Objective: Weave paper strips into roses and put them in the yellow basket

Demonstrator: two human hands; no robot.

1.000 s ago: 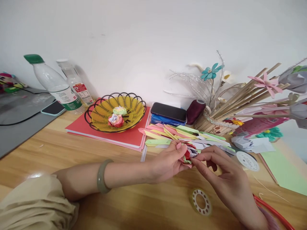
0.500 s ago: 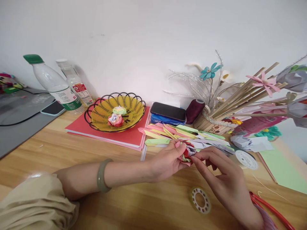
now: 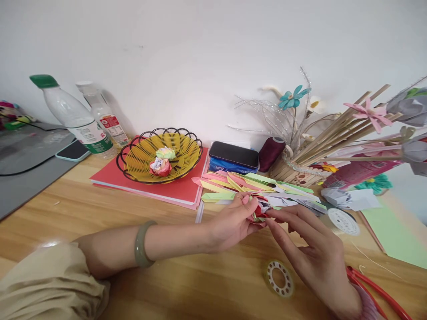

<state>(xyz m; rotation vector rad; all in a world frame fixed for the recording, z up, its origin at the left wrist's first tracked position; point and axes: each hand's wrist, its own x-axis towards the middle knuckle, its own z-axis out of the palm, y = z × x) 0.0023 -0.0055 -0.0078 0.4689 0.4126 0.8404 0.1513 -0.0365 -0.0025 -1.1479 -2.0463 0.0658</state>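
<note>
A small folded paper piece in red, green and grey is pinched in my left hand, partly hidden by the fingers. My right hand has its index fingertip and thumb at the piece's right edge, holding that edge. Just behind the hands lies a pile of folded paper strips in pink, yellow, green and grey. Two crumpled-looking paper balls rest in a yellow woven basket on red paper.
Two bottles and a phone stand or lie at the left. Tape, red-handled pliers and a spool lie near my right hand. A flower holder is behind, beside dark thread.
My right thumb and index finger have spread slightly apart at the edge of the paper piece. My left hand has stayed almost still.
</note>
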